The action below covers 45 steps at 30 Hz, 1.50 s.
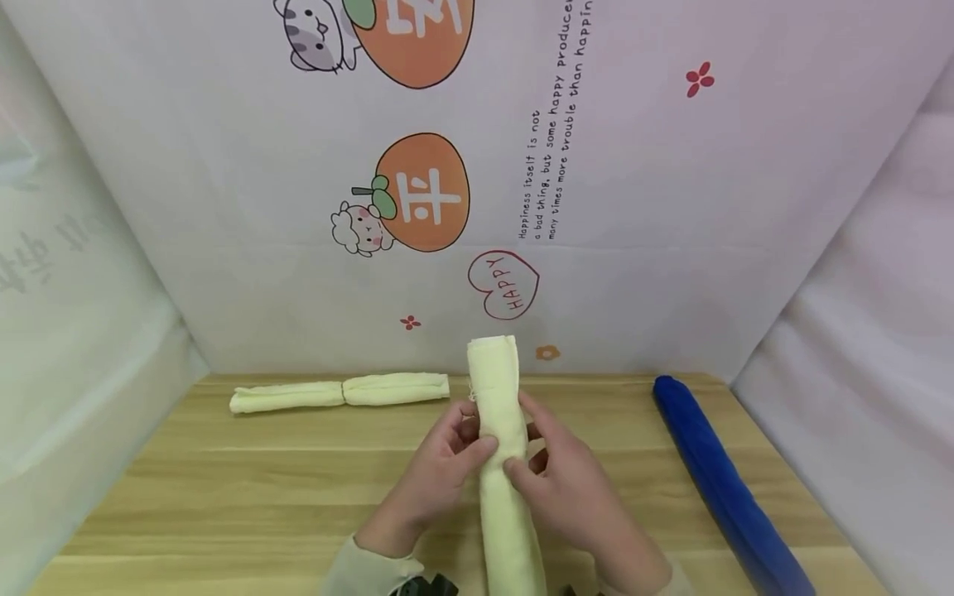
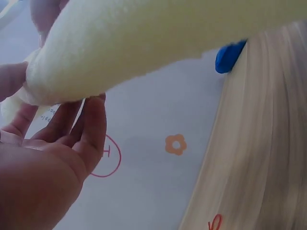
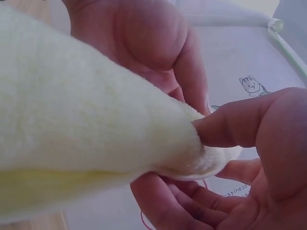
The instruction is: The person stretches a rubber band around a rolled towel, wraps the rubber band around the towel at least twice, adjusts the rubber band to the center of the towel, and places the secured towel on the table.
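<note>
Between both hands stands a long pale yellow rolled towel (image 1: 503, 505), its far end pointing at the back wall and its near end running out of the bottom of the head view. My left hand (image 1: 440, 463) grips its left side, thumb on the front and fingers behind. From the right, my right hand (image 1: 570, 480) holds it the same way, with the thumb (image 3: 225, 122) pressing the cloth in the right wrist view. The roll narrows where the fingers sit. Some thin loose threads (image 1: 472, 393) show at its left edge, above the left fingers.
At the back left of the wooden table (image 1: 298, 497) lies another pale yellow rolled towel (image 1: 395, 389), with a thin tie round its middle. A blue rolled towel (image 1: 726, 480) slants along the right side. A printed white sheet (image 1: 633, 207) covers the back wall.
</note>
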Each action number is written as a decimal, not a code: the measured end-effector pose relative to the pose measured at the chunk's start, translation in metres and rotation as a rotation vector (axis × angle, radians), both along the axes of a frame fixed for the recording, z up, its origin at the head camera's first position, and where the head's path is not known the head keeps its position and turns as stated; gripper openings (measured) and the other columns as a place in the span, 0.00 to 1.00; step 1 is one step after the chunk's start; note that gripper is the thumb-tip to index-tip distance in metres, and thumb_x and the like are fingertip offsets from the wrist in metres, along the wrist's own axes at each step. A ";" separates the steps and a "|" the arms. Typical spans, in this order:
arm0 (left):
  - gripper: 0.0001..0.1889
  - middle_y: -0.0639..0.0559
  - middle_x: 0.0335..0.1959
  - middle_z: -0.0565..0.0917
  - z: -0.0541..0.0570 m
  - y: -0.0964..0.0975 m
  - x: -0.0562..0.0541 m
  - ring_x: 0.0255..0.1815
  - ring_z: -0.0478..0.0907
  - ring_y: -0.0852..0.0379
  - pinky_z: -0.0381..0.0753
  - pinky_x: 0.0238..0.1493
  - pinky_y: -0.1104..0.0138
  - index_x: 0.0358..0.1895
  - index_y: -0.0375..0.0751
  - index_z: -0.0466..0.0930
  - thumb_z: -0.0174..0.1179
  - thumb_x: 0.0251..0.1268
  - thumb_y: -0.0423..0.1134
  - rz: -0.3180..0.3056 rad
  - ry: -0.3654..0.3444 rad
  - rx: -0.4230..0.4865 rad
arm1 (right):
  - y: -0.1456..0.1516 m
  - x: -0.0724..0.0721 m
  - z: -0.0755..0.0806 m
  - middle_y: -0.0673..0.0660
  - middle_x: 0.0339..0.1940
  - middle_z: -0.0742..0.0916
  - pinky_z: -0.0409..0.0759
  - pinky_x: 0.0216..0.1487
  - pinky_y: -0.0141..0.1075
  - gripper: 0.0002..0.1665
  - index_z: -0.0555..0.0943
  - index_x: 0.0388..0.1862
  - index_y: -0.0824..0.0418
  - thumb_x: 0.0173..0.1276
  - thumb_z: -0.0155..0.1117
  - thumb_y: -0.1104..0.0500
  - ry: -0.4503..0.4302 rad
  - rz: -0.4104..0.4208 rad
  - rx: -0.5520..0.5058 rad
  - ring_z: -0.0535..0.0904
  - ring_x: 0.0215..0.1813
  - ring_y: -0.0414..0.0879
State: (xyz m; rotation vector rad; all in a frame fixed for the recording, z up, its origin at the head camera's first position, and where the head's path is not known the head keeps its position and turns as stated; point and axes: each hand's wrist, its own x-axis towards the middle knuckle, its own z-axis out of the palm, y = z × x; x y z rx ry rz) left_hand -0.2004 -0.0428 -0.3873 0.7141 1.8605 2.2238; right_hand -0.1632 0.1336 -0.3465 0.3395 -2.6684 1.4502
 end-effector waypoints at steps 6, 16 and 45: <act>0.11 0.39 0.48 0.78 0.004 0.006 0.002 0.46 0.80 0.46 0.82 0.44 0.56 0.50 0.35 0.68 0.60 0.70 0.29 0.075 0.006 0.039 | 0.006 -0.003 0.008 0.54 0.49 0.81 0.82 0.38 0.40 0.43 0.65 0.76 0.47 0.64 0.71 0.62 0.023 0.044 -0.059 0.80 0.40 0.46; 0.14 0.41 0.45 0.77 0.004 0.019 0.014 0.39 0.82 0.49 0.84 0.37 0.59 0.46 0.38 0.67 0.65 0.66 0.28 0.094 0.103 0.008 | 0.013 -0.007 0.016 0.57 0.59 0.81 0.82 0.47 0.42 0.41 0.66 0.73 0.49 0.64 0.74 0.55 -0.011 -0.004 -0.306 0.81 0.50 0.51; 0.23 0.39 0.58 0.74 0.007 0.017 0.017 0.51 0.80 0.44 0.83 0.46 0.58 0.62 0.28 0.61 0.55 0.66 0.21 -0.023 0.117 0.269 | 0.017 -0.007 0.017 0.61 0.55 0.81 0.81 0.49 0.43 0.41 0.67 0.71 0.57 0.62 0.75 0.57 -0.094 0.069 -0.449 0.81 0.50 0.54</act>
